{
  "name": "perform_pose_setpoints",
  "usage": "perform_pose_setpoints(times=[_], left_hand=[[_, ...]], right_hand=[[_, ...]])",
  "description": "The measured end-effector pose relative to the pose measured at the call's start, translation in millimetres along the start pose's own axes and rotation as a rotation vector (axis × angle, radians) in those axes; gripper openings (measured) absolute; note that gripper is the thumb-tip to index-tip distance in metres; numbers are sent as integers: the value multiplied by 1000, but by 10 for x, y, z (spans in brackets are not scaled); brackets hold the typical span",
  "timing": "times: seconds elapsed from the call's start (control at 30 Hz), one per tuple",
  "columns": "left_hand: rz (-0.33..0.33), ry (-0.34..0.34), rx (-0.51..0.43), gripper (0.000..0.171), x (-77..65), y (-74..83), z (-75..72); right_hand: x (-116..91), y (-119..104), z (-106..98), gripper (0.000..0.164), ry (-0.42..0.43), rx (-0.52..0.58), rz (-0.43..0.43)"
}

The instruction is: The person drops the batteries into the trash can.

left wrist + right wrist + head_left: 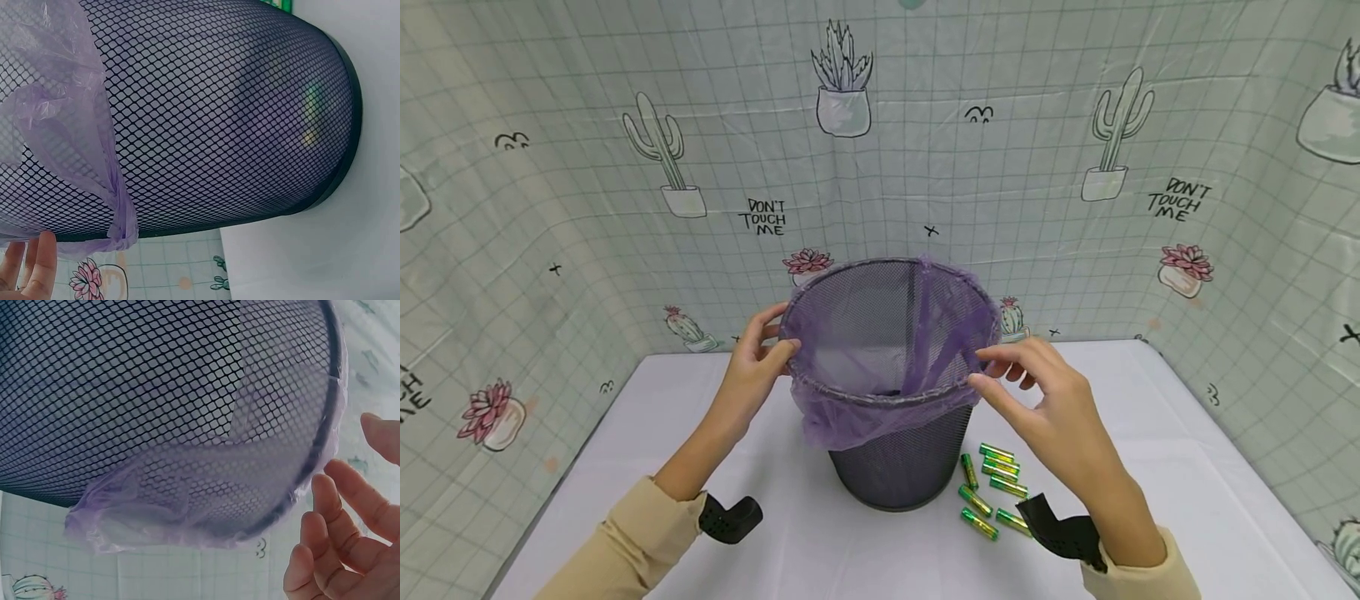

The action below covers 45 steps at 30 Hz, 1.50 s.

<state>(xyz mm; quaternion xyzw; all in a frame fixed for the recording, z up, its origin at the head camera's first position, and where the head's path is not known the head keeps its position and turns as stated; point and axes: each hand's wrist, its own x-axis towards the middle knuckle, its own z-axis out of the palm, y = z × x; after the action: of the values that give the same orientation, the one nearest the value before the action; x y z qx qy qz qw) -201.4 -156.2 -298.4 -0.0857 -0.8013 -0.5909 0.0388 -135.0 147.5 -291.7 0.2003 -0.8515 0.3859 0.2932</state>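
Observation:
A black mesh wastebasket (pixel 898 475) stands upright, a thin purple bin liner (pixel 842 417) lining it and folded down over the rim. My left hand (pixel 763 346) grips the rim at the left, the thumb near the top edge and the fingers on the outer side. In the left wrist view, fingertips (pixel 47 250) of that hand meet the liner at the rim. At the right rim, my right hand (pixel 1052 396) has its thumb and fingers spread apart. Its fingers (pixel 325 487) are right beside the liner's edge in the right wrist view, the thumb apart from it.
Several green and gold batteries (pixel 988 486) lie loose on the white table (pixel 715 467), right of the wastebasket's base. A cactus-print cloth (pixel 880 183) hangs behind and at both sides. Black wrist mounts (pixel 730 518) stick out from the beige sleeves (pixel 640 533).

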Motion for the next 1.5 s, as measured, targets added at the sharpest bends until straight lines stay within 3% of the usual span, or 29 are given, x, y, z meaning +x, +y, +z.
perform_pose_setpoints(times=[0.23,0.43,0.7,1.1,1.5], left_hand=[[6,2,-10,53,-3,-4,8],[7,6,-9,54,-11,-10,3],[10,7,-13,53,-4,-1,1],[3,9,-10,54,-8,0,7],[5,7,-6,54,-5,9,5]], right_hand=[[-184,109,-81,26,49,3,-3],[-400,287,-114,21,62,-22,132],[-648,578,-66,15,-35,-114,311],[-886,916,54,21,-158,-106,486],[-1012,1247,206,29,-383,-117,658]])
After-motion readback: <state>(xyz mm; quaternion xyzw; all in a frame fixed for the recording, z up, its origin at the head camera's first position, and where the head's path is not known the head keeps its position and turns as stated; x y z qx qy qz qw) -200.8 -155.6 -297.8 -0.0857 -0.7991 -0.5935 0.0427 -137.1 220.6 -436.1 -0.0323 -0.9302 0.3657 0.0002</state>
